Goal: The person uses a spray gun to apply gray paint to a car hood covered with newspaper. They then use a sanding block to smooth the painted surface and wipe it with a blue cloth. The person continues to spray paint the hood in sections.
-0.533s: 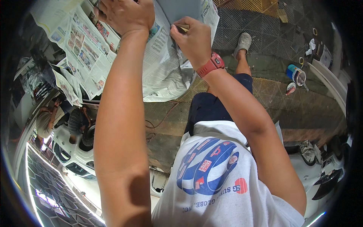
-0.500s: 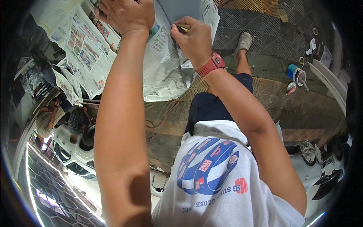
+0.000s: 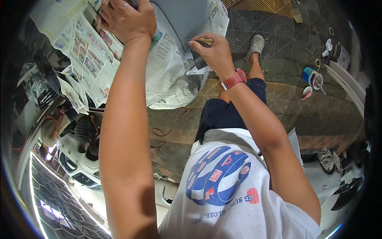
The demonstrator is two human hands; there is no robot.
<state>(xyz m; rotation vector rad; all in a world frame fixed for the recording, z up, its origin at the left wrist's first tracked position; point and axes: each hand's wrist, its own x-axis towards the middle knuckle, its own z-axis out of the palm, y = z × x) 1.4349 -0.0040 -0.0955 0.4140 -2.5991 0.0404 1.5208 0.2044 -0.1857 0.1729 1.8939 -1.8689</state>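
Two bare hands up at the top of the head view, both on one grey panel [image 3: 181, 18] wrapped in newspaper. Left hand [image 3: 126, 19] curled, knuckles up, pressed down on the panel's upper left edge over the newspaper sheets [image 3: 85, 51]; fingertips tucked out of sight, so cannot tell whether pinching paper or only bearing on it. Right hand [image 3: 213, 51] closed round one thin tan strip [image 3: 203, 40], possibly a folded piece of sanding paper or tape, tip laid against the bare grey surface at the panel's right side. One red wristwatch [image 3: 234, 79] on the right wrist. Several overlapping newspaper sheets, exact count unclear, draped left and below the panel, lower folds hanging over a brown tiled floor [image 3: 318, 115]. One thin reddish cable [image 3: 171, 127] lying looped on the floor under the paper. One grey clog-type shoe [image 3: 255, 44] on the foot beyond the right hand; the other foot hidden. One blue can [image 3: 309, 75] with a stirring stick, well apart to the right, one small lid just beside it. White T-shirt with blue-and-red print and dark shorts filling the lower middle. Panel cut off by the top edge, full shape not visible. One white car body [image 3: 79, 159] at lower left, two people beside it, small and bent by the lens, hard to make out.
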